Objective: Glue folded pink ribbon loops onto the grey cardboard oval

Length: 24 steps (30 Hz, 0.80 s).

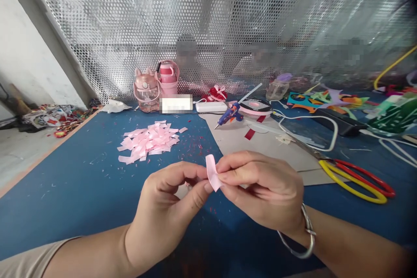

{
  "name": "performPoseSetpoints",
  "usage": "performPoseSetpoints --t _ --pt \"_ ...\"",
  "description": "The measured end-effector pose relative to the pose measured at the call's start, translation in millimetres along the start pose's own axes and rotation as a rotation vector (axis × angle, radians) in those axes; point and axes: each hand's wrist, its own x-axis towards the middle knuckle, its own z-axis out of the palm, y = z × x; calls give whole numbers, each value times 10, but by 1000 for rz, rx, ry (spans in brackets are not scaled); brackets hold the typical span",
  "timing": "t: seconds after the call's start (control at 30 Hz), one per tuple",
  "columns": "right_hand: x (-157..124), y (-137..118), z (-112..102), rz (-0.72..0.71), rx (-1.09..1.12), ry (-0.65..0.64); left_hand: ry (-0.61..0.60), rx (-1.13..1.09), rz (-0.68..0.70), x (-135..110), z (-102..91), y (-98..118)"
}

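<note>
A short pink ribbon piece [212,172] is pinched between both of my hands, low in the middle of the view above the blue table [81,182]. My left hand [167,208] grips its lower end with thumb and forefinger. My right hand [263,191], with a silver bangle on the wrist, pinches the ribbon's right side, fingers curled. A heap of several cut pink ribbon pieces [148,141] lies on the table beyond my left hand.
A blue glue gun [230,114] rests on grey card [260,143] near a ribbon spool [257,106]. Yellow and red scissors [355,178] lie right. Pink bottles [156,84] stand before a perforated metal screen [208,21]. Coloured craft cutouts [329,97] and white cables sit far right.
</note>
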Motion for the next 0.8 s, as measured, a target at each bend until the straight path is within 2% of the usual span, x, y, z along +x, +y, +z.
performPoseSetpoints --t 0.27,0.43,0.57,0.8 --pt "21 -14 4 -6 -18 -12 97 -57 121 -9 13 -85" --pt "14 -25 7 21 -6 -2 21 47 260 -4 -3 -72" --pt "-9 -14 21 25 -1 9 56 101 310 10 -4 -54" --pt "-14 -10 64 58 36 22 47 165 380 8 -5 -80"
